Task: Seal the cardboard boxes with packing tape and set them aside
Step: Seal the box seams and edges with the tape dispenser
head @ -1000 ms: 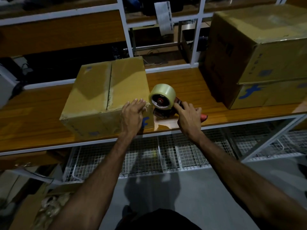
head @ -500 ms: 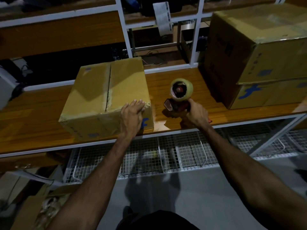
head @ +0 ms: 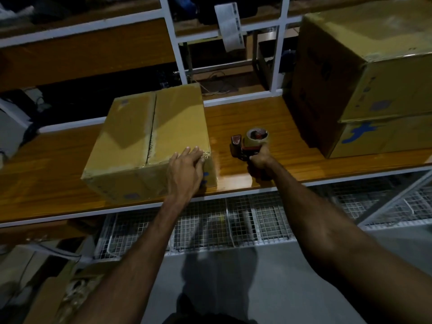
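A brown cardboard box (head: 140,134) lies flat on the wooden bench (head: 245,118), its two top flaps meeting at a centre seam. My left hand (head: 185,169) rests with straight fingers on the box's near right corner. To the right of the box stands a red tape dispenser (head: 251,143) with a roll of clear tape, down on the bench top. My right hand (head: 260,160) grips its handle from the near side.
Two larger cardboard boxes are stacked at the right end of the bench, the upper one (head: 374,57) on the lower one (head: 383,136) with a blue logo. White shelf posts (head: 278,43) rise behind. A wire mesh shelf (head: 222,225) runs below the bench.
My right hand has carried the tape dispenser away from the box's corner, to the right and down onto the bench. My left hand has stayed on the box corner.
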{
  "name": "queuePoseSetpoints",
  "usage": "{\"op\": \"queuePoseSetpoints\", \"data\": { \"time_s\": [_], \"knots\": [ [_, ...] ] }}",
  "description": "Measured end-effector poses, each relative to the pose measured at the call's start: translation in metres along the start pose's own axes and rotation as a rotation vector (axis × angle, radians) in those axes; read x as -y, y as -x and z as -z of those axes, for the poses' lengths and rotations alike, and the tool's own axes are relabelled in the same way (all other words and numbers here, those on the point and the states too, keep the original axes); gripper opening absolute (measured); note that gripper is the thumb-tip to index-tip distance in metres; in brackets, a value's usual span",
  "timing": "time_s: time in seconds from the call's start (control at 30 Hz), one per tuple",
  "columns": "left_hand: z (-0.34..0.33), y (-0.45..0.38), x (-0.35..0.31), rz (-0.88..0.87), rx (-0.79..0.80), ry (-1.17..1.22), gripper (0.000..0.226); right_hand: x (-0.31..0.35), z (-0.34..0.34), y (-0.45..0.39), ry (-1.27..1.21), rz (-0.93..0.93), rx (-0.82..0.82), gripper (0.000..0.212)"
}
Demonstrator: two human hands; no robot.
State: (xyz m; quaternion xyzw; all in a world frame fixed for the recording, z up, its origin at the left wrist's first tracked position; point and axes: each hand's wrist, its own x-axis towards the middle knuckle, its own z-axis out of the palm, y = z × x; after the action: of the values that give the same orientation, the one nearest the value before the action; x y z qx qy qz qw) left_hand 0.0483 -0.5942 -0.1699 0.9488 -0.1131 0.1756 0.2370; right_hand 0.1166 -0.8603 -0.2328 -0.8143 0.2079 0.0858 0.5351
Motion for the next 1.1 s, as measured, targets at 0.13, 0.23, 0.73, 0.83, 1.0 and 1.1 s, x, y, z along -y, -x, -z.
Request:
{"op": "queuePoseSetpoints", "data": {
  "time_s": [0.13,0.23,0.73,0.83,1.0,1.1],
  "knots": [
    [0.004,0.000,-0.003,0.001,0.016,-0.030,0.034,0.002,-0.006,0.015,0.128,0.044,-0.095,0.060],
    [0.005,0.001,-0.005,0.002,0.013,-0.022,0.035,0.000,-0.022,0.034,0.545,0.245,-0.439,0.053],
    [0.007,0.002,0.000,0.005,0.066,0.016,0.046,0.010,-0.136,0.105,-0.095,0.499,-0.045,0.075],
    [0.009,0.002,0.000,0.010,0.076,0.050,0.047,0.012,-0.125,0.087,-0.078,0.481,0.099,0.084],
    [0.011,0.001,0.000,0.029,0.105,0.062,0.051,0.026,-0.106,0.068,0.018,0.409,0.282,0.098],
    [0.013,0.000,0.004,0.005,0.127,0.052,0.053,0.026,-0.107,0.075,0.054,0.391,0.159,0.091]
  ]
}}
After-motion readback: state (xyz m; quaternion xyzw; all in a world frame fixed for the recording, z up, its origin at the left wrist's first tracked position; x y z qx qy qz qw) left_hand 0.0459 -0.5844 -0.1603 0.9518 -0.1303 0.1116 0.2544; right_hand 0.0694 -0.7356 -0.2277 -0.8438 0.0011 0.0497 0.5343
